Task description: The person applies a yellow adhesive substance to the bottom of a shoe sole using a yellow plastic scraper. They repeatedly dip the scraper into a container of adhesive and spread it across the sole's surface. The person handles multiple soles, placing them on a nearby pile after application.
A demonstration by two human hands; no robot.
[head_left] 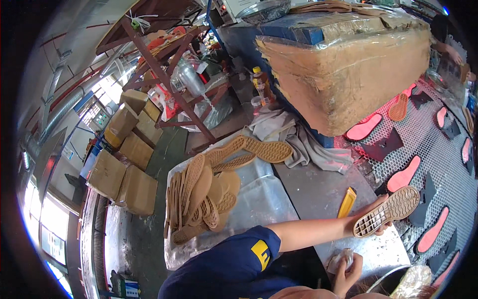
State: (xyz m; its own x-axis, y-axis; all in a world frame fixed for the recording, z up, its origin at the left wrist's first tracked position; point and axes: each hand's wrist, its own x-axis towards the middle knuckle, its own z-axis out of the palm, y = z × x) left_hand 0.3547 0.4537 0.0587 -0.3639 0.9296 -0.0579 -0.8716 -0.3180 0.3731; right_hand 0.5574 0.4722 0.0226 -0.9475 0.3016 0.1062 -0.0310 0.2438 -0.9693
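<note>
my left hand (374,219) grips the tan rubber waffle-tread shoe sole (387,211) at its heel end; light, floppy. my right hand (347,273) clutches a crumpled white rag (340,259).

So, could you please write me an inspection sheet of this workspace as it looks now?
Surface: grey bench; mesh belt carrying pink insoles.
Job's things: tan sole, tread up; whitish wad.
Clutter: pile of soles, yellow tool, grey cloth.
Grippers: left hand holds the tan sole; right hand grips the whitish wad.
Cables: nothing seen.
Surroundings: cardboard boxes, wrapped block, brown rack.
</note>
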